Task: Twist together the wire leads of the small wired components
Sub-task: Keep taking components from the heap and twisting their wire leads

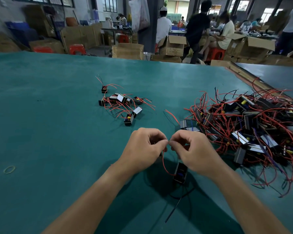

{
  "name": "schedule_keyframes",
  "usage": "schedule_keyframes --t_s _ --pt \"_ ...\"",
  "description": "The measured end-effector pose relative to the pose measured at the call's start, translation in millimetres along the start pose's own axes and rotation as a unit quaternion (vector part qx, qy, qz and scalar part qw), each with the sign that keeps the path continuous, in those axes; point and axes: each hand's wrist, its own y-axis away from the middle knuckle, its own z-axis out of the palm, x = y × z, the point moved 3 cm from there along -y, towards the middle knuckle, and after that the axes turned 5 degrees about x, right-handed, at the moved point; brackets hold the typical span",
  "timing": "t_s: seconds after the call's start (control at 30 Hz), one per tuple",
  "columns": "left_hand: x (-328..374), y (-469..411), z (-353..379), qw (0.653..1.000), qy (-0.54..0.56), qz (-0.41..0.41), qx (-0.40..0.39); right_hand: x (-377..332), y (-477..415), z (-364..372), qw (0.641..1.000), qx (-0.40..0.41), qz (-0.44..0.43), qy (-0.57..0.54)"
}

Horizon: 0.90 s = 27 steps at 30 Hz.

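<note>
Two hands meet fingertip to fingertip at lower centre: left hand point(140, 149), fingers curled, pinches a red wire lead point(163, 161) looping down to a black component point(180, 173) partly hidden under the right hand point(193, 151), which pinches the same spot. Wire ends there are indiscernible.

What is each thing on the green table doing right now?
left hand: pinches the red wire.
right hand: pinches the same wire, fingertips meeting.
red wire: curves down to the component.
component: below the hands, on that wire.
small pile: lying untouched.
big pile: tangled, untouched.
rubber band: flat, alone.
</note>
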Motion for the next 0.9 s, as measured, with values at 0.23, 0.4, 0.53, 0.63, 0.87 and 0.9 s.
schedule_keyframes --t_s 0.23,0.4,0.53,0.63,0.87,0.9 --pt "-3 -3 -1 0.994 0.075 -0.079 -0.013 -3 -2 -6 0.981 0.032 0.094 -0.167" --pt "-4 -5 -5 0.991 0.093 -0.098 0.008 -15 12 -6 0.907 -0.273 0.119 -0.298" --pt "-4 -5 -7 0.989 0.099 -0.108 0.022 -25 22 -3 0.875 -0.433 0.044 -0.212" --pt "-4 -6 -7 0.986 0.101 -0.127 0.030 -28 26 -4 0.840 -0.509 0.046 -0.181" --pt "-3 -7 -10 0.980 0.119 -0.155 0.036 -29 32 -5 0.815 -0.560 0.053 -0.139" --pt "-3 -7 -11 0.979 0.121 -0.158 0.038 -30 31 -6 0.823 -0.551 0.047 -0.130"
